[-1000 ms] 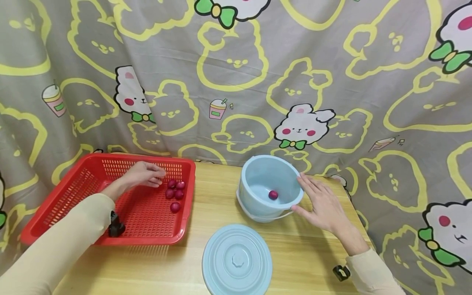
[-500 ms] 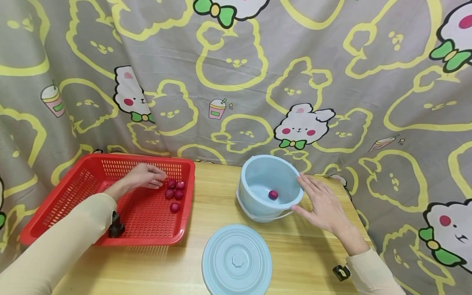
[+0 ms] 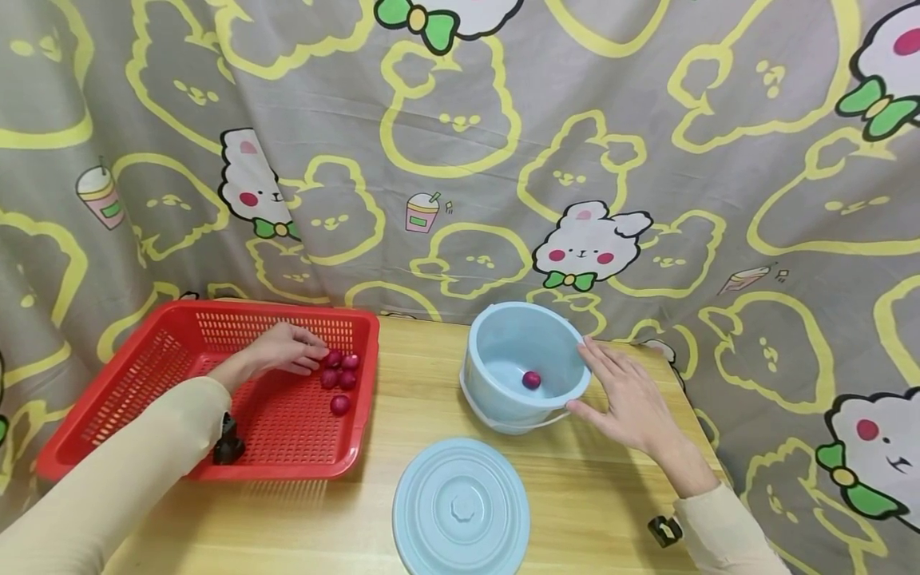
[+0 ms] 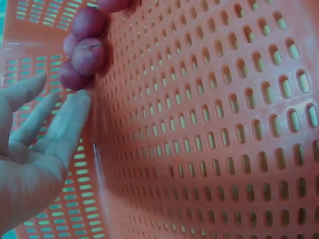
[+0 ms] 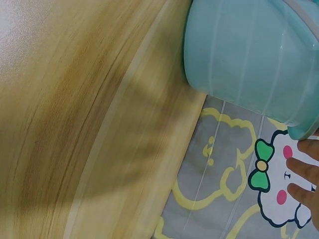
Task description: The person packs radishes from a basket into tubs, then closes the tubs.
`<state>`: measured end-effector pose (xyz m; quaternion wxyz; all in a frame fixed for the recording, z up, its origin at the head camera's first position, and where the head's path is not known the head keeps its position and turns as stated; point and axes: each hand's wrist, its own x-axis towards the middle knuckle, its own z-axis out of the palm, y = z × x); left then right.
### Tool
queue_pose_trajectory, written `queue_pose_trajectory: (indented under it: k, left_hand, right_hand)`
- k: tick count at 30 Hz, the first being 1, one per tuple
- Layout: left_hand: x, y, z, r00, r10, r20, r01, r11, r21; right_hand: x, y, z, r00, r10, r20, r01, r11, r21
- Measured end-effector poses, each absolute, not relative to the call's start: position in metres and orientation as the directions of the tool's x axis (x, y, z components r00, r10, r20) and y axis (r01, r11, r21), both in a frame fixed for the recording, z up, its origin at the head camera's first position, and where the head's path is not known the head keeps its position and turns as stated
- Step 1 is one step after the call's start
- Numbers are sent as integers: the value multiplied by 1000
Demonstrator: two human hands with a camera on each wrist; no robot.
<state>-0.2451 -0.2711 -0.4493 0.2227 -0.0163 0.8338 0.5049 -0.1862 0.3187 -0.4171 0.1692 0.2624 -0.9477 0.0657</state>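
Note:
Inside the red perforated basket (image 3: 287,431), my left hand (image 3: 283,349) reaches toward a cluster of small, round, dark-red plums (image 3: 331,378). In the left wrist view the fingers look loosely extended, and the fingertips come right beside the nearest plum (image 4: 75,75); whether they touch cannot be told. Nothing shows in that palm. A light blue bucket (image 3: 503,403) stands on the table with one plum (image 3: 531,379) at its bottom. My right hand (image 3: 625,395) rests against the bucket's right rim, fingers fairly straight and thumb spread apart.
A round light blue lid (image 3: 461,507) lies flat on the wooden table (image 3: 611,503), in front of the bucket. The bucket's handle hangs down its near side. A patterned grey curtain (image 3: 460,160) hangs behind the table.
My left hand has shifted slightly to the right and nearer, closer to the plums. The right hand and the bucket stay in place.

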Motion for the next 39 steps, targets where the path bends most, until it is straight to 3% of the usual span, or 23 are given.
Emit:
queue_pose_trajectory:
  k: [23, 39]
  left_hand:
    - [-245, -262, -455, -861, 263, -436, -282, 467, 838]
    - [-245, -255, -456, -862, 248, -442, -262, 529, 808]
  right_hand:
    - [-186, 317, -415, -799, -487, 352, -530, 848, -30]
    - [-185, 317, -416, -805, -480, 348, -524, 851, -40]
